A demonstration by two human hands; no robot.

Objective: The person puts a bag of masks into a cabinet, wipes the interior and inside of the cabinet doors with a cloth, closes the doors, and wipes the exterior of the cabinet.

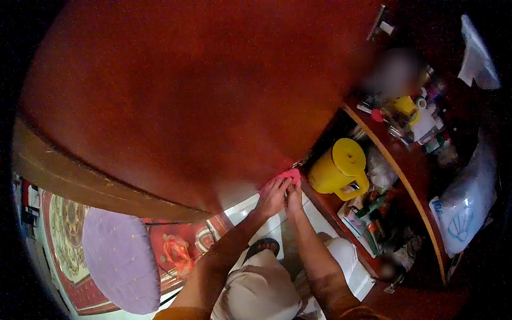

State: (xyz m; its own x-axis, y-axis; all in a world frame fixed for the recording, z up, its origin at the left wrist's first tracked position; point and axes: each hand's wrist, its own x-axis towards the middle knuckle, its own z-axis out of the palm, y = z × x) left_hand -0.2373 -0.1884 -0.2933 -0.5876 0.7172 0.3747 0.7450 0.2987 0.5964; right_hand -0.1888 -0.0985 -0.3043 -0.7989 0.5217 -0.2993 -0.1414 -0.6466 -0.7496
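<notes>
My left hand (273, 196) and my right hand (294, 198) are close together near the middle of the view. Between them is a bright pink cloth (290, 175), bunched up, with my fingers closed on it. The cloth lies by the lower edge of a large reddish-brown wooden panel (186, 96), at the corner where it meets a shelf unit. Just right of my hands stands a yellow lidded jug (333, 173) with its handle toward me. My fingertips are partly hidden in the cloth's folds.
Small items, among them a green object (377, 204), crowd the shelf past the jug. An upper shelf with a curved edge (410, 186) holds clutter and a clear plastic bag (461, 213). A purple round cushion (120, 261) rests on a patterned red rug (69, 218) at lower left.
</notes>
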